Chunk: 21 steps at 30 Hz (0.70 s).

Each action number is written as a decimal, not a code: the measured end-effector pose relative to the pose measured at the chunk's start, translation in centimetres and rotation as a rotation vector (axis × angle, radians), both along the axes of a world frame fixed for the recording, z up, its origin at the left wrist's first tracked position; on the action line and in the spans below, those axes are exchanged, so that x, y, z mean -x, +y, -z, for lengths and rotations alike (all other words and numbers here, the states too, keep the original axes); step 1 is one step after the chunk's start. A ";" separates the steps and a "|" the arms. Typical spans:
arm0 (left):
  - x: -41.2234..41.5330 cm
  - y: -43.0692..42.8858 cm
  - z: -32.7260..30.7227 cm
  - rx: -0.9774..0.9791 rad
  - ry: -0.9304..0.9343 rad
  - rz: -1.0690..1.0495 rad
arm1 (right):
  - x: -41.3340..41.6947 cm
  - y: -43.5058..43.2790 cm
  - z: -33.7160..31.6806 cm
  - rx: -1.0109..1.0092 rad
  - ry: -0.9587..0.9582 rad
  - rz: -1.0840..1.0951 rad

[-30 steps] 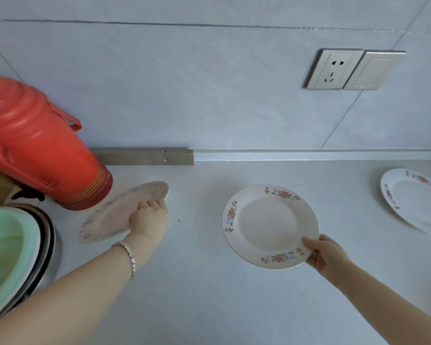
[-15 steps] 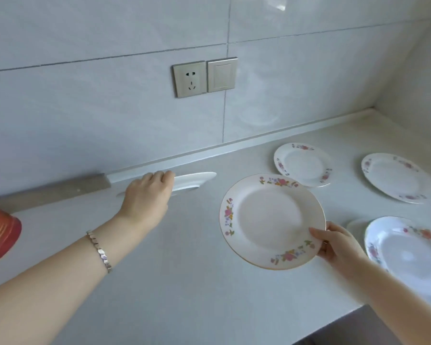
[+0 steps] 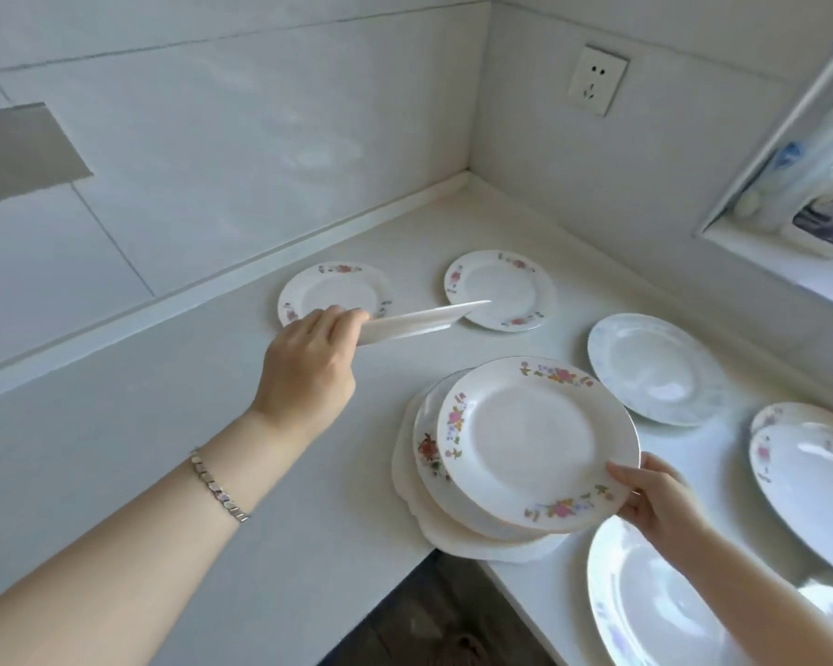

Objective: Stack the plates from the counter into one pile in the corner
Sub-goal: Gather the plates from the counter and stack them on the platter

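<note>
My left hand (image 3: 309, 365) grips a pale plate (image 3: 419, 322) by its near rim and holds it almost edge-on above the counter. A white plate with a flower border (image 3: 537, 442) is pinched at its lower right rim by my right hand (image 3: 655, 497); it hovers just over a small pile of plates (image 3: 422, 478) near the counter's inner edge. Two flowered plates lie flat toward the corner: one at the back left (image 3: 333, 290), one to its right (image 3: 498, 286).
More plates lie on the counter's right arm: a pale blue one (image 3: 657, 367), a stacked pair (image 3: 813, 468) and a large one in front (image 3: 655, 603). A wall socket (image 3: 597, 79) and a window ledge with bottles (image 3: 823, 209) sit right. The floor (image 3: 429, 617) shows below.
Both hands have carried their plates to the right, toward the corner. The view has swung right with them; the red flask has left the frame and the pile has come in.
</note>
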<state>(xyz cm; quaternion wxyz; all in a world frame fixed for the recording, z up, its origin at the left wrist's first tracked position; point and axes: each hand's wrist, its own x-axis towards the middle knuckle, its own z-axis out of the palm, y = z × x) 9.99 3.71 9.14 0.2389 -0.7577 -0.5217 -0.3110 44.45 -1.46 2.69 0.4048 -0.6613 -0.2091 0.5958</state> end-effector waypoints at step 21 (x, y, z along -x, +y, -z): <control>-5.2 3.8 1.9 0.081 0.082 0.153 | 0.5 0.3 4.6 0.045 -0.554 -0.130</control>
